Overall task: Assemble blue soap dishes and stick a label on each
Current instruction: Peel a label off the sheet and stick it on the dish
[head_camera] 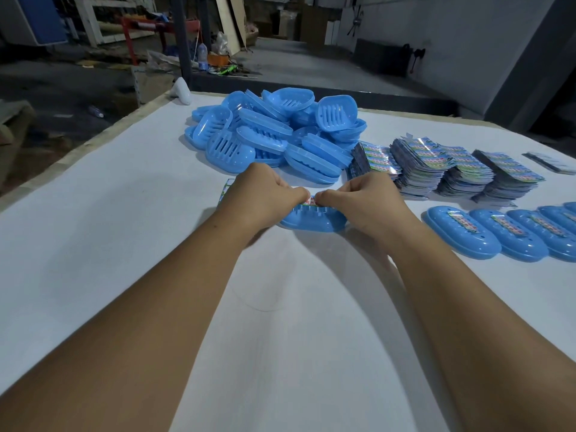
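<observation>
A blue soap dish (313, 220) lies on the white table in front of me, mostly covered by my hands. My left hand (260, 194) and my right hand (364, 201) grip it from either side, fingers curled, thumbs meeting on top. Between the thumb tips shows a bit of a colourful label (311, 200) on the dish. A corner of another label sheet (227, 188) peeks out left of my left hand. Behind lies a pile of loose blue dish parts (274, 132).
Stacks of printed labels (436, 166) stand at the right behind my hands. A row of labelled blue dishes (498, 233) lies at the right edge. A white object (182, 90) sits at the table's far left corner. Floor clutter lies beyond the table.
</observation>
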The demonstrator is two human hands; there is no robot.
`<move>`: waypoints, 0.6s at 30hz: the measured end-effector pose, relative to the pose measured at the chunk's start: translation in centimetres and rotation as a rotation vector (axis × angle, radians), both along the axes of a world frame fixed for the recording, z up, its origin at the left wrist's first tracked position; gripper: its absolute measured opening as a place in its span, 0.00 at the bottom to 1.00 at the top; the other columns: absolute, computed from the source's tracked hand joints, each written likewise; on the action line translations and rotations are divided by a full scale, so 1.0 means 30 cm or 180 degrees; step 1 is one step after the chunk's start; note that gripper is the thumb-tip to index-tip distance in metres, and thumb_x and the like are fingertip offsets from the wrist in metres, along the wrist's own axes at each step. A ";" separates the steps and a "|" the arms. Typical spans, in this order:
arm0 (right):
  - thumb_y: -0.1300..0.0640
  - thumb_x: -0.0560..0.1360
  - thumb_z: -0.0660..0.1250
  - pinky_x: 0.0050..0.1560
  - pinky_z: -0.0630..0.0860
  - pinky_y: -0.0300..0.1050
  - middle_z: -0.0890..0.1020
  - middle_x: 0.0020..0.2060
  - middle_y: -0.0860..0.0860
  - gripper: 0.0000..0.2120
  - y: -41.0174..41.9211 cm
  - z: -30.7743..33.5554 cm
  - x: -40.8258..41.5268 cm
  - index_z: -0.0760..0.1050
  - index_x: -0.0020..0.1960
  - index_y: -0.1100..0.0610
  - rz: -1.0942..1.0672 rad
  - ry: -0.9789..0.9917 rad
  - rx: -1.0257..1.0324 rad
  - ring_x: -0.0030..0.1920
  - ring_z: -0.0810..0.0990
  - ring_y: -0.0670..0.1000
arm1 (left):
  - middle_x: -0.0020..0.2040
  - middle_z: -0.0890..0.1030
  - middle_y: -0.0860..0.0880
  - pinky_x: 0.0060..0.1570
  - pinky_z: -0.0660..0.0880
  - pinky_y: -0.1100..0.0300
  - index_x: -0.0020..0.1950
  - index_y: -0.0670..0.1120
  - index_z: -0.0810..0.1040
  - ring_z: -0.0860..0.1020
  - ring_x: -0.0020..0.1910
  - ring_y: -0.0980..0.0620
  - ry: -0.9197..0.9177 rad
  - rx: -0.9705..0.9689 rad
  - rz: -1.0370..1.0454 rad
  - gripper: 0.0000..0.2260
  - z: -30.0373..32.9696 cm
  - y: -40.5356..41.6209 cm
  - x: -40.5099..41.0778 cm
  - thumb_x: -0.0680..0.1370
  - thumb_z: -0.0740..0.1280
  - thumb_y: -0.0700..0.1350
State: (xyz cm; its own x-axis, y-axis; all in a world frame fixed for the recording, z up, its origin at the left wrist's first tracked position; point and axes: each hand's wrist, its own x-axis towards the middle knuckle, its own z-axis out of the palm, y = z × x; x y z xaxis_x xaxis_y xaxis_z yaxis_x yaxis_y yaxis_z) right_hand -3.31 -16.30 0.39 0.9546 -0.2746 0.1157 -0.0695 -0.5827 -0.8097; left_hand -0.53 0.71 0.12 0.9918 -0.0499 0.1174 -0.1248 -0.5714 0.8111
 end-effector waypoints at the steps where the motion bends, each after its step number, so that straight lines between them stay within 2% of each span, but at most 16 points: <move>1: 0.49 0.65 0.79 0.20 0.61 0.32 0.70 0.20 0.46 0.17 0.001 -0.001 0.002 0.74 0.28 0.55 -0.0006 0.0009 -0.0026 0.21 0.64 0.43 | 0.37 0.84 0.44 0.45 0.81 0.47 0.40 0.41 0.84 0.83 0.39 0.42 -0.0024 0.0054 0.0006 0.20 -0.003 -0.001 0.002 0.64 0.74 0.59; 4: 0.48 0.64 0.79 0.19 0.61 0.33 0.71 0.21 0.47 0.17 0.000 -0.005 0.008 0.75 0.28 0.55 -0.0025 0.0032 -0.0113 0.21 0.64 0.44 | 0.37 0.84 0.43 0.46 0.81 0.48 0.40 0.41 0.85 0.83 0.43 0.42 -0.0027 0.0142 0.0003 0.18 -0.011 -0.002 0.013 0.66 0.75 0.56; 11: 0.47 0.64 0.80 0.19 0.60 0.33 0.70 0.21 0.47 0.16 0.000 -0.010 0.014 0.79 0.30 0.58 -0.0036 0.0064 -0.0155 0.21 0.63 0.44 | 0.35 0.84 0.47 0.49 0.82 0.47 0.40 0.44 0.85 0.83 0.42 0.45 -0.0024 0.0281 0.0047 0.14 -0.016 -0.001 0.022 0.68 0.76 0.55; 15: 0.47 0.64 0.79 0.26 0.64 0.38 0.71 0.23 0.48 0.16 0.001 -0.012 0.014 0.79 0.31 0.57 -0.0037 0.0068 -0.0143 0.23 0.65 0.46 | 0.36 0.84 0.47 0.49 0.82 0.47 0.41 0.44 0.85 0.83 0.42 0.45 -0.0045 0.0334 0.0048 0.14 -0.016 -0.001 0.023 0.68 0.76 0.55; 18: 0.47 0.64 0.79 0.27 0.64 0.39 0.71 0.22 0.48 0.16 0.001 -0.013 0.016 0.80 0.31 0.57 -0.0026 0.0078 -0.0155 0.24 0.65 0.45 | 0.36 0.84 0.48 0.49 0.82 0.48 0.41 0.44 0.85 0.83 0.42 0.46 -0.0063 0.0396 0.0060 0.14 -0.017 -0.001 0.023 0.69 0.75 0.55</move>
